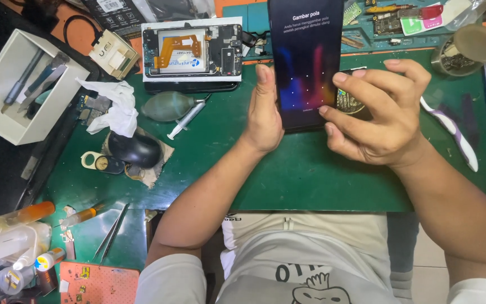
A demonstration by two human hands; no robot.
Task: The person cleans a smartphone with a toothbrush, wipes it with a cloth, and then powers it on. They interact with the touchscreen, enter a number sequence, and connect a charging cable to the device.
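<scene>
A black smartphone (305, 56) with its screen lit stands upright over the green mat (310, 174). My left hand (264, 112) grips its left edge, thumb against the side. My right hand (381, 112) holds the right edge, with the thumb and fingers touching the lower screen. The screen shows white text on a dark ground with blue and red glows and a grid of dots.
An opened phone (192, 49) with exposed battery lies at the back. Near it are a grey air blower (170, 106), a syringe (185, 119), crumpled tissue (116, 107), a white tool box (21, 84), a toothbrush (454, 132), tweezers (112, 231) and bottles (12, 236).
</scene>
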